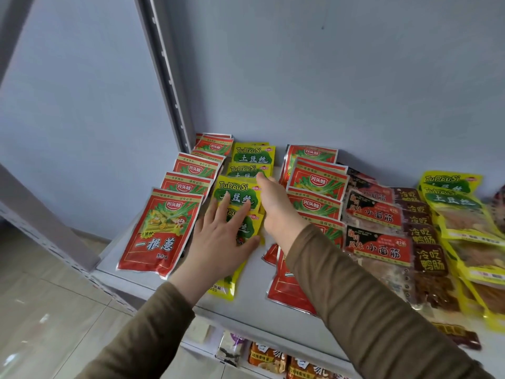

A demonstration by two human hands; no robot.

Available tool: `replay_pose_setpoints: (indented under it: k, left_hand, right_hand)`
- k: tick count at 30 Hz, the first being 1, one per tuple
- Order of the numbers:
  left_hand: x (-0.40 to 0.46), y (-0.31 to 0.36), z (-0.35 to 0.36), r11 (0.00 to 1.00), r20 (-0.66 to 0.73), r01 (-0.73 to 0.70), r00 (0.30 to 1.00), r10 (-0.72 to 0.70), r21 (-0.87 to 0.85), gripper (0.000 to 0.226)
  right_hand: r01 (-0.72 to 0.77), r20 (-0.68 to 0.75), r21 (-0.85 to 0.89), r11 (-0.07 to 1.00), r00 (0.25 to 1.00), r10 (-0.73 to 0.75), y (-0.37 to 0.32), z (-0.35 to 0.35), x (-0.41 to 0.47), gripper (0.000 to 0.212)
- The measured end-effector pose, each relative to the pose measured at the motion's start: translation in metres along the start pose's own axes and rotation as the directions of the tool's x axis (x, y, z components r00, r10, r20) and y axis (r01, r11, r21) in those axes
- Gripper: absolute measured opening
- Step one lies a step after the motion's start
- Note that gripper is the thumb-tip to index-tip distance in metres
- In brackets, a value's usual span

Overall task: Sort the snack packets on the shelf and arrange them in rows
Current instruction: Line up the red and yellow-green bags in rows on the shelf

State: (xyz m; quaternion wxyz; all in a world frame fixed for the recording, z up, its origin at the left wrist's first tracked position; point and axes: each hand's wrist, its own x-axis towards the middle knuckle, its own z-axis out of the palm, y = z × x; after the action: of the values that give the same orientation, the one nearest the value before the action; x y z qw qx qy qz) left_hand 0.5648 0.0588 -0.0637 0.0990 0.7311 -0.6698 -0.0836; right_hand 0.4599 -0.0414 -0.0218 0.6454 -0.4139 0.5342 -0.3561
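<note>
We've got the left hand (218,239) flat and open on the yellow packets (237,196), right of the red row (164,231), right hand (276,206) edging them; whether it grips, we can't tell — light, slippery foil, so pinch the seams.

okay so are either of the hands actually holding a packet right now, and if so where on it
Neither grips one. The left hand lies flat, fingers straight, on the front yellow packet near its top. The right hand reaches over the yellow row; its fingertips are blurred, so a pinch cannot be told.
</note>
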Motion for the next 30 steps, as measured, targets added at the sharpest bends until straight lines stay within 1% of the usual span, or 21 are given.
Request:
replay_pose_setpoints:
  k: [2, 4, 6, 8, 10, 12, 13, 14, 15, 16, 17, 18, 20, 23, 24, 26, 27, 28, 29, 30]
  left_hand:
    - [0.002, 0.001, 0.006, 1.0, 0.011, 0.019, 1.0, -0.019, 0.021, 0.078]
    - [0.002, 0.002, 0.01, 0.999, -0.008, 0.037, 0.999, -0.037, 0.024, 0.077]
    - [0.004, 0.0, 0.008, 0.999, -0.008, 0.034, 0.999, -0.033, 0.035, 0.076]
    - [0.005, 0.0, 0.005, 0.998, -0.003, 0.013, 1.0, -0.012, 0.063, 0.077]
    - [0.004, 0.002, 0.002, 0.996, -0.028, -0.012, 0.999, 0.015, 0.092, 0.079]
    - [0.0, 0.007, 0.001, 0.994, -0.052, -0.035, 0.998, 0.04, 0.104, 0.08]
    - [-0.001, 0.01, 0.003, 0.992, -0.047, -0.043, 0.998, 0.049, 0.115, 0.08]
    - [-0.002, 0.012, 0.005, 0.99, -0.037, -0.05, 0.998, 0.055, 0.133, 0.079]
    - [-0.002, 0.012, 0.007, 0.986, -0.029, -0.055, 0.998, 0.06, 0.159, 0.077]
    - [-0.001, 0.011, 0.009, 0.981, -0.029, -0.059, 0.997, 0.065, 0.184, 0.075]
    - [0.0, 0.01, 0.01, 0.977, -0.034, -0.064, 0.997, 0.072, 0.204, 0.073]
    - [0.001, 0.008, 0.01, 0.974, -0.037, -0.07, 0.996, 0.08, 0.215, 0.072]
    - [0.002, 0.004, 0.009, 0.971, -0.031, -0.087, 0.995, 0.096, 0.222, 0.073]
    - [0.002, 0.004, 0.005, 0.979, -0.03, -0.077, 0.996, 0.084, 0.189, 0.078]
    - [0.0, 0.005, 0.002, 0.988, -0.041, -0.067, 0.996, 0.073, 0.138, 0.081]
    - [-0.007, 0.005, -0.008, 0.998, -0.104, -0.061, 0.993, 0.059, -0.012, 0.081]
    - [-0.012, 0.003, -0.013, 0.994, -0.159, -0.074, 0.985, 0.06, -0.08, 0.077]
    - [-0.02, 0.0, -0.016, 0.988, -0.22, -0.088, 0.974, 0.058, -0.127, 0.07]
    - [-0.029, -0.005, -0.018, 0.983, -0.272, -0.098, 0.961, 0.052, -0.158, 0.063]
    - [-0.038, -0.008, -0.017, 0.979, -0.305, -0.105, 0.951, 0.048, -0.173, 0.057]
  right_hand:
    - [-0.022, 0.011, -0.005, 1.0, 1.0, 0.022, -0.001, 0.002, -0.001, 0.056]
    - [-0.05, 0.043, -0.011, 0.999, 0.998, 0.051, 0.0, 0.003, -0.003, 0.055]
    - [-0.036, 0.048, -0.027, 0.999, 0.998, 0.038, -0.004, 0.001, -0.001, 0.057]
    - [0.033, 0.02, -0.041, 0.999, 0.999, -0.033, -0.012, -0.001, 0.006, 0.056]
    - [0.142, 0.001, -0.075, 0.987, 0.99, -0.142, -0.021, -0.002, 0.016, 0.051]
    - [0.285, 0.015, -0.209, 0.936, 0.957, -0.288, -0.025, -0.001, 0.028, 0.045]
    - [0.337, 0.041, -0.313, 0.888, 0.939, -0.342, -0.025, 0.0, 0.034, 0.041]
    - [0.364, 0.091, -0.454, 0.813, 0.927, -0.364, -0.024, 0.002, 0.041, 0.038]
    - [0.368, 0.155, -0.612, 0.7, 0.924, -0.35, -0.021, 0.004, 0.046, 0.037]
    - [0.366, 0.213, -0.747, 0.555, 0.923, -0.322, -0.017, 0.005, 0.051, 0.038]
    - [0.354, 0.24, -0.823, 0.444, 0.926, -0.293, -0.013, 0.005, 0.055, 0.042]
    - [0.346, 0.248, -0.863, 0.369, 0.925, -0.288, -0.009, 0.004, 0.058, 0.046]
    - [0.349, 0.257, -0.895, 0.276, 0.912, -0.321, -0.006, 0.004, 0.061, 0.048]
    - [0.344, 0.281, -0.922, 0.178, 0.91, -0.305, -0.009, 0.006, 0.06, 0.045]
    - [0.351, 0.287, -0.919, 0.178, 0.908, -0.306, -0.013, 0.007, 0.059, 0.045]
    - [0.378, 0.265, -0.886, 0.268, 0.888, -0.376, -0.022, 0.005, 0.056, 0.042]
    - [0.413, 0.253, -0.853, 0.318, 0.862, -0.44, -0.027, 0.001, 0.054, 0.038]
    - [0.465, 0.26, -0.816, 0.343, 0.826, -0.501, -0.033, -0.003, 0.052, 0.034]
    - [0.51, 0.269, -0.773, 0.376, 0.802, -0.534, -0.039, -0.008, 0.05, 0.036]
    - [0.54, 0.286, -0.735, 0.41, 0.795, -0.535, -0.044, -0.013, 0.048, 0.039]
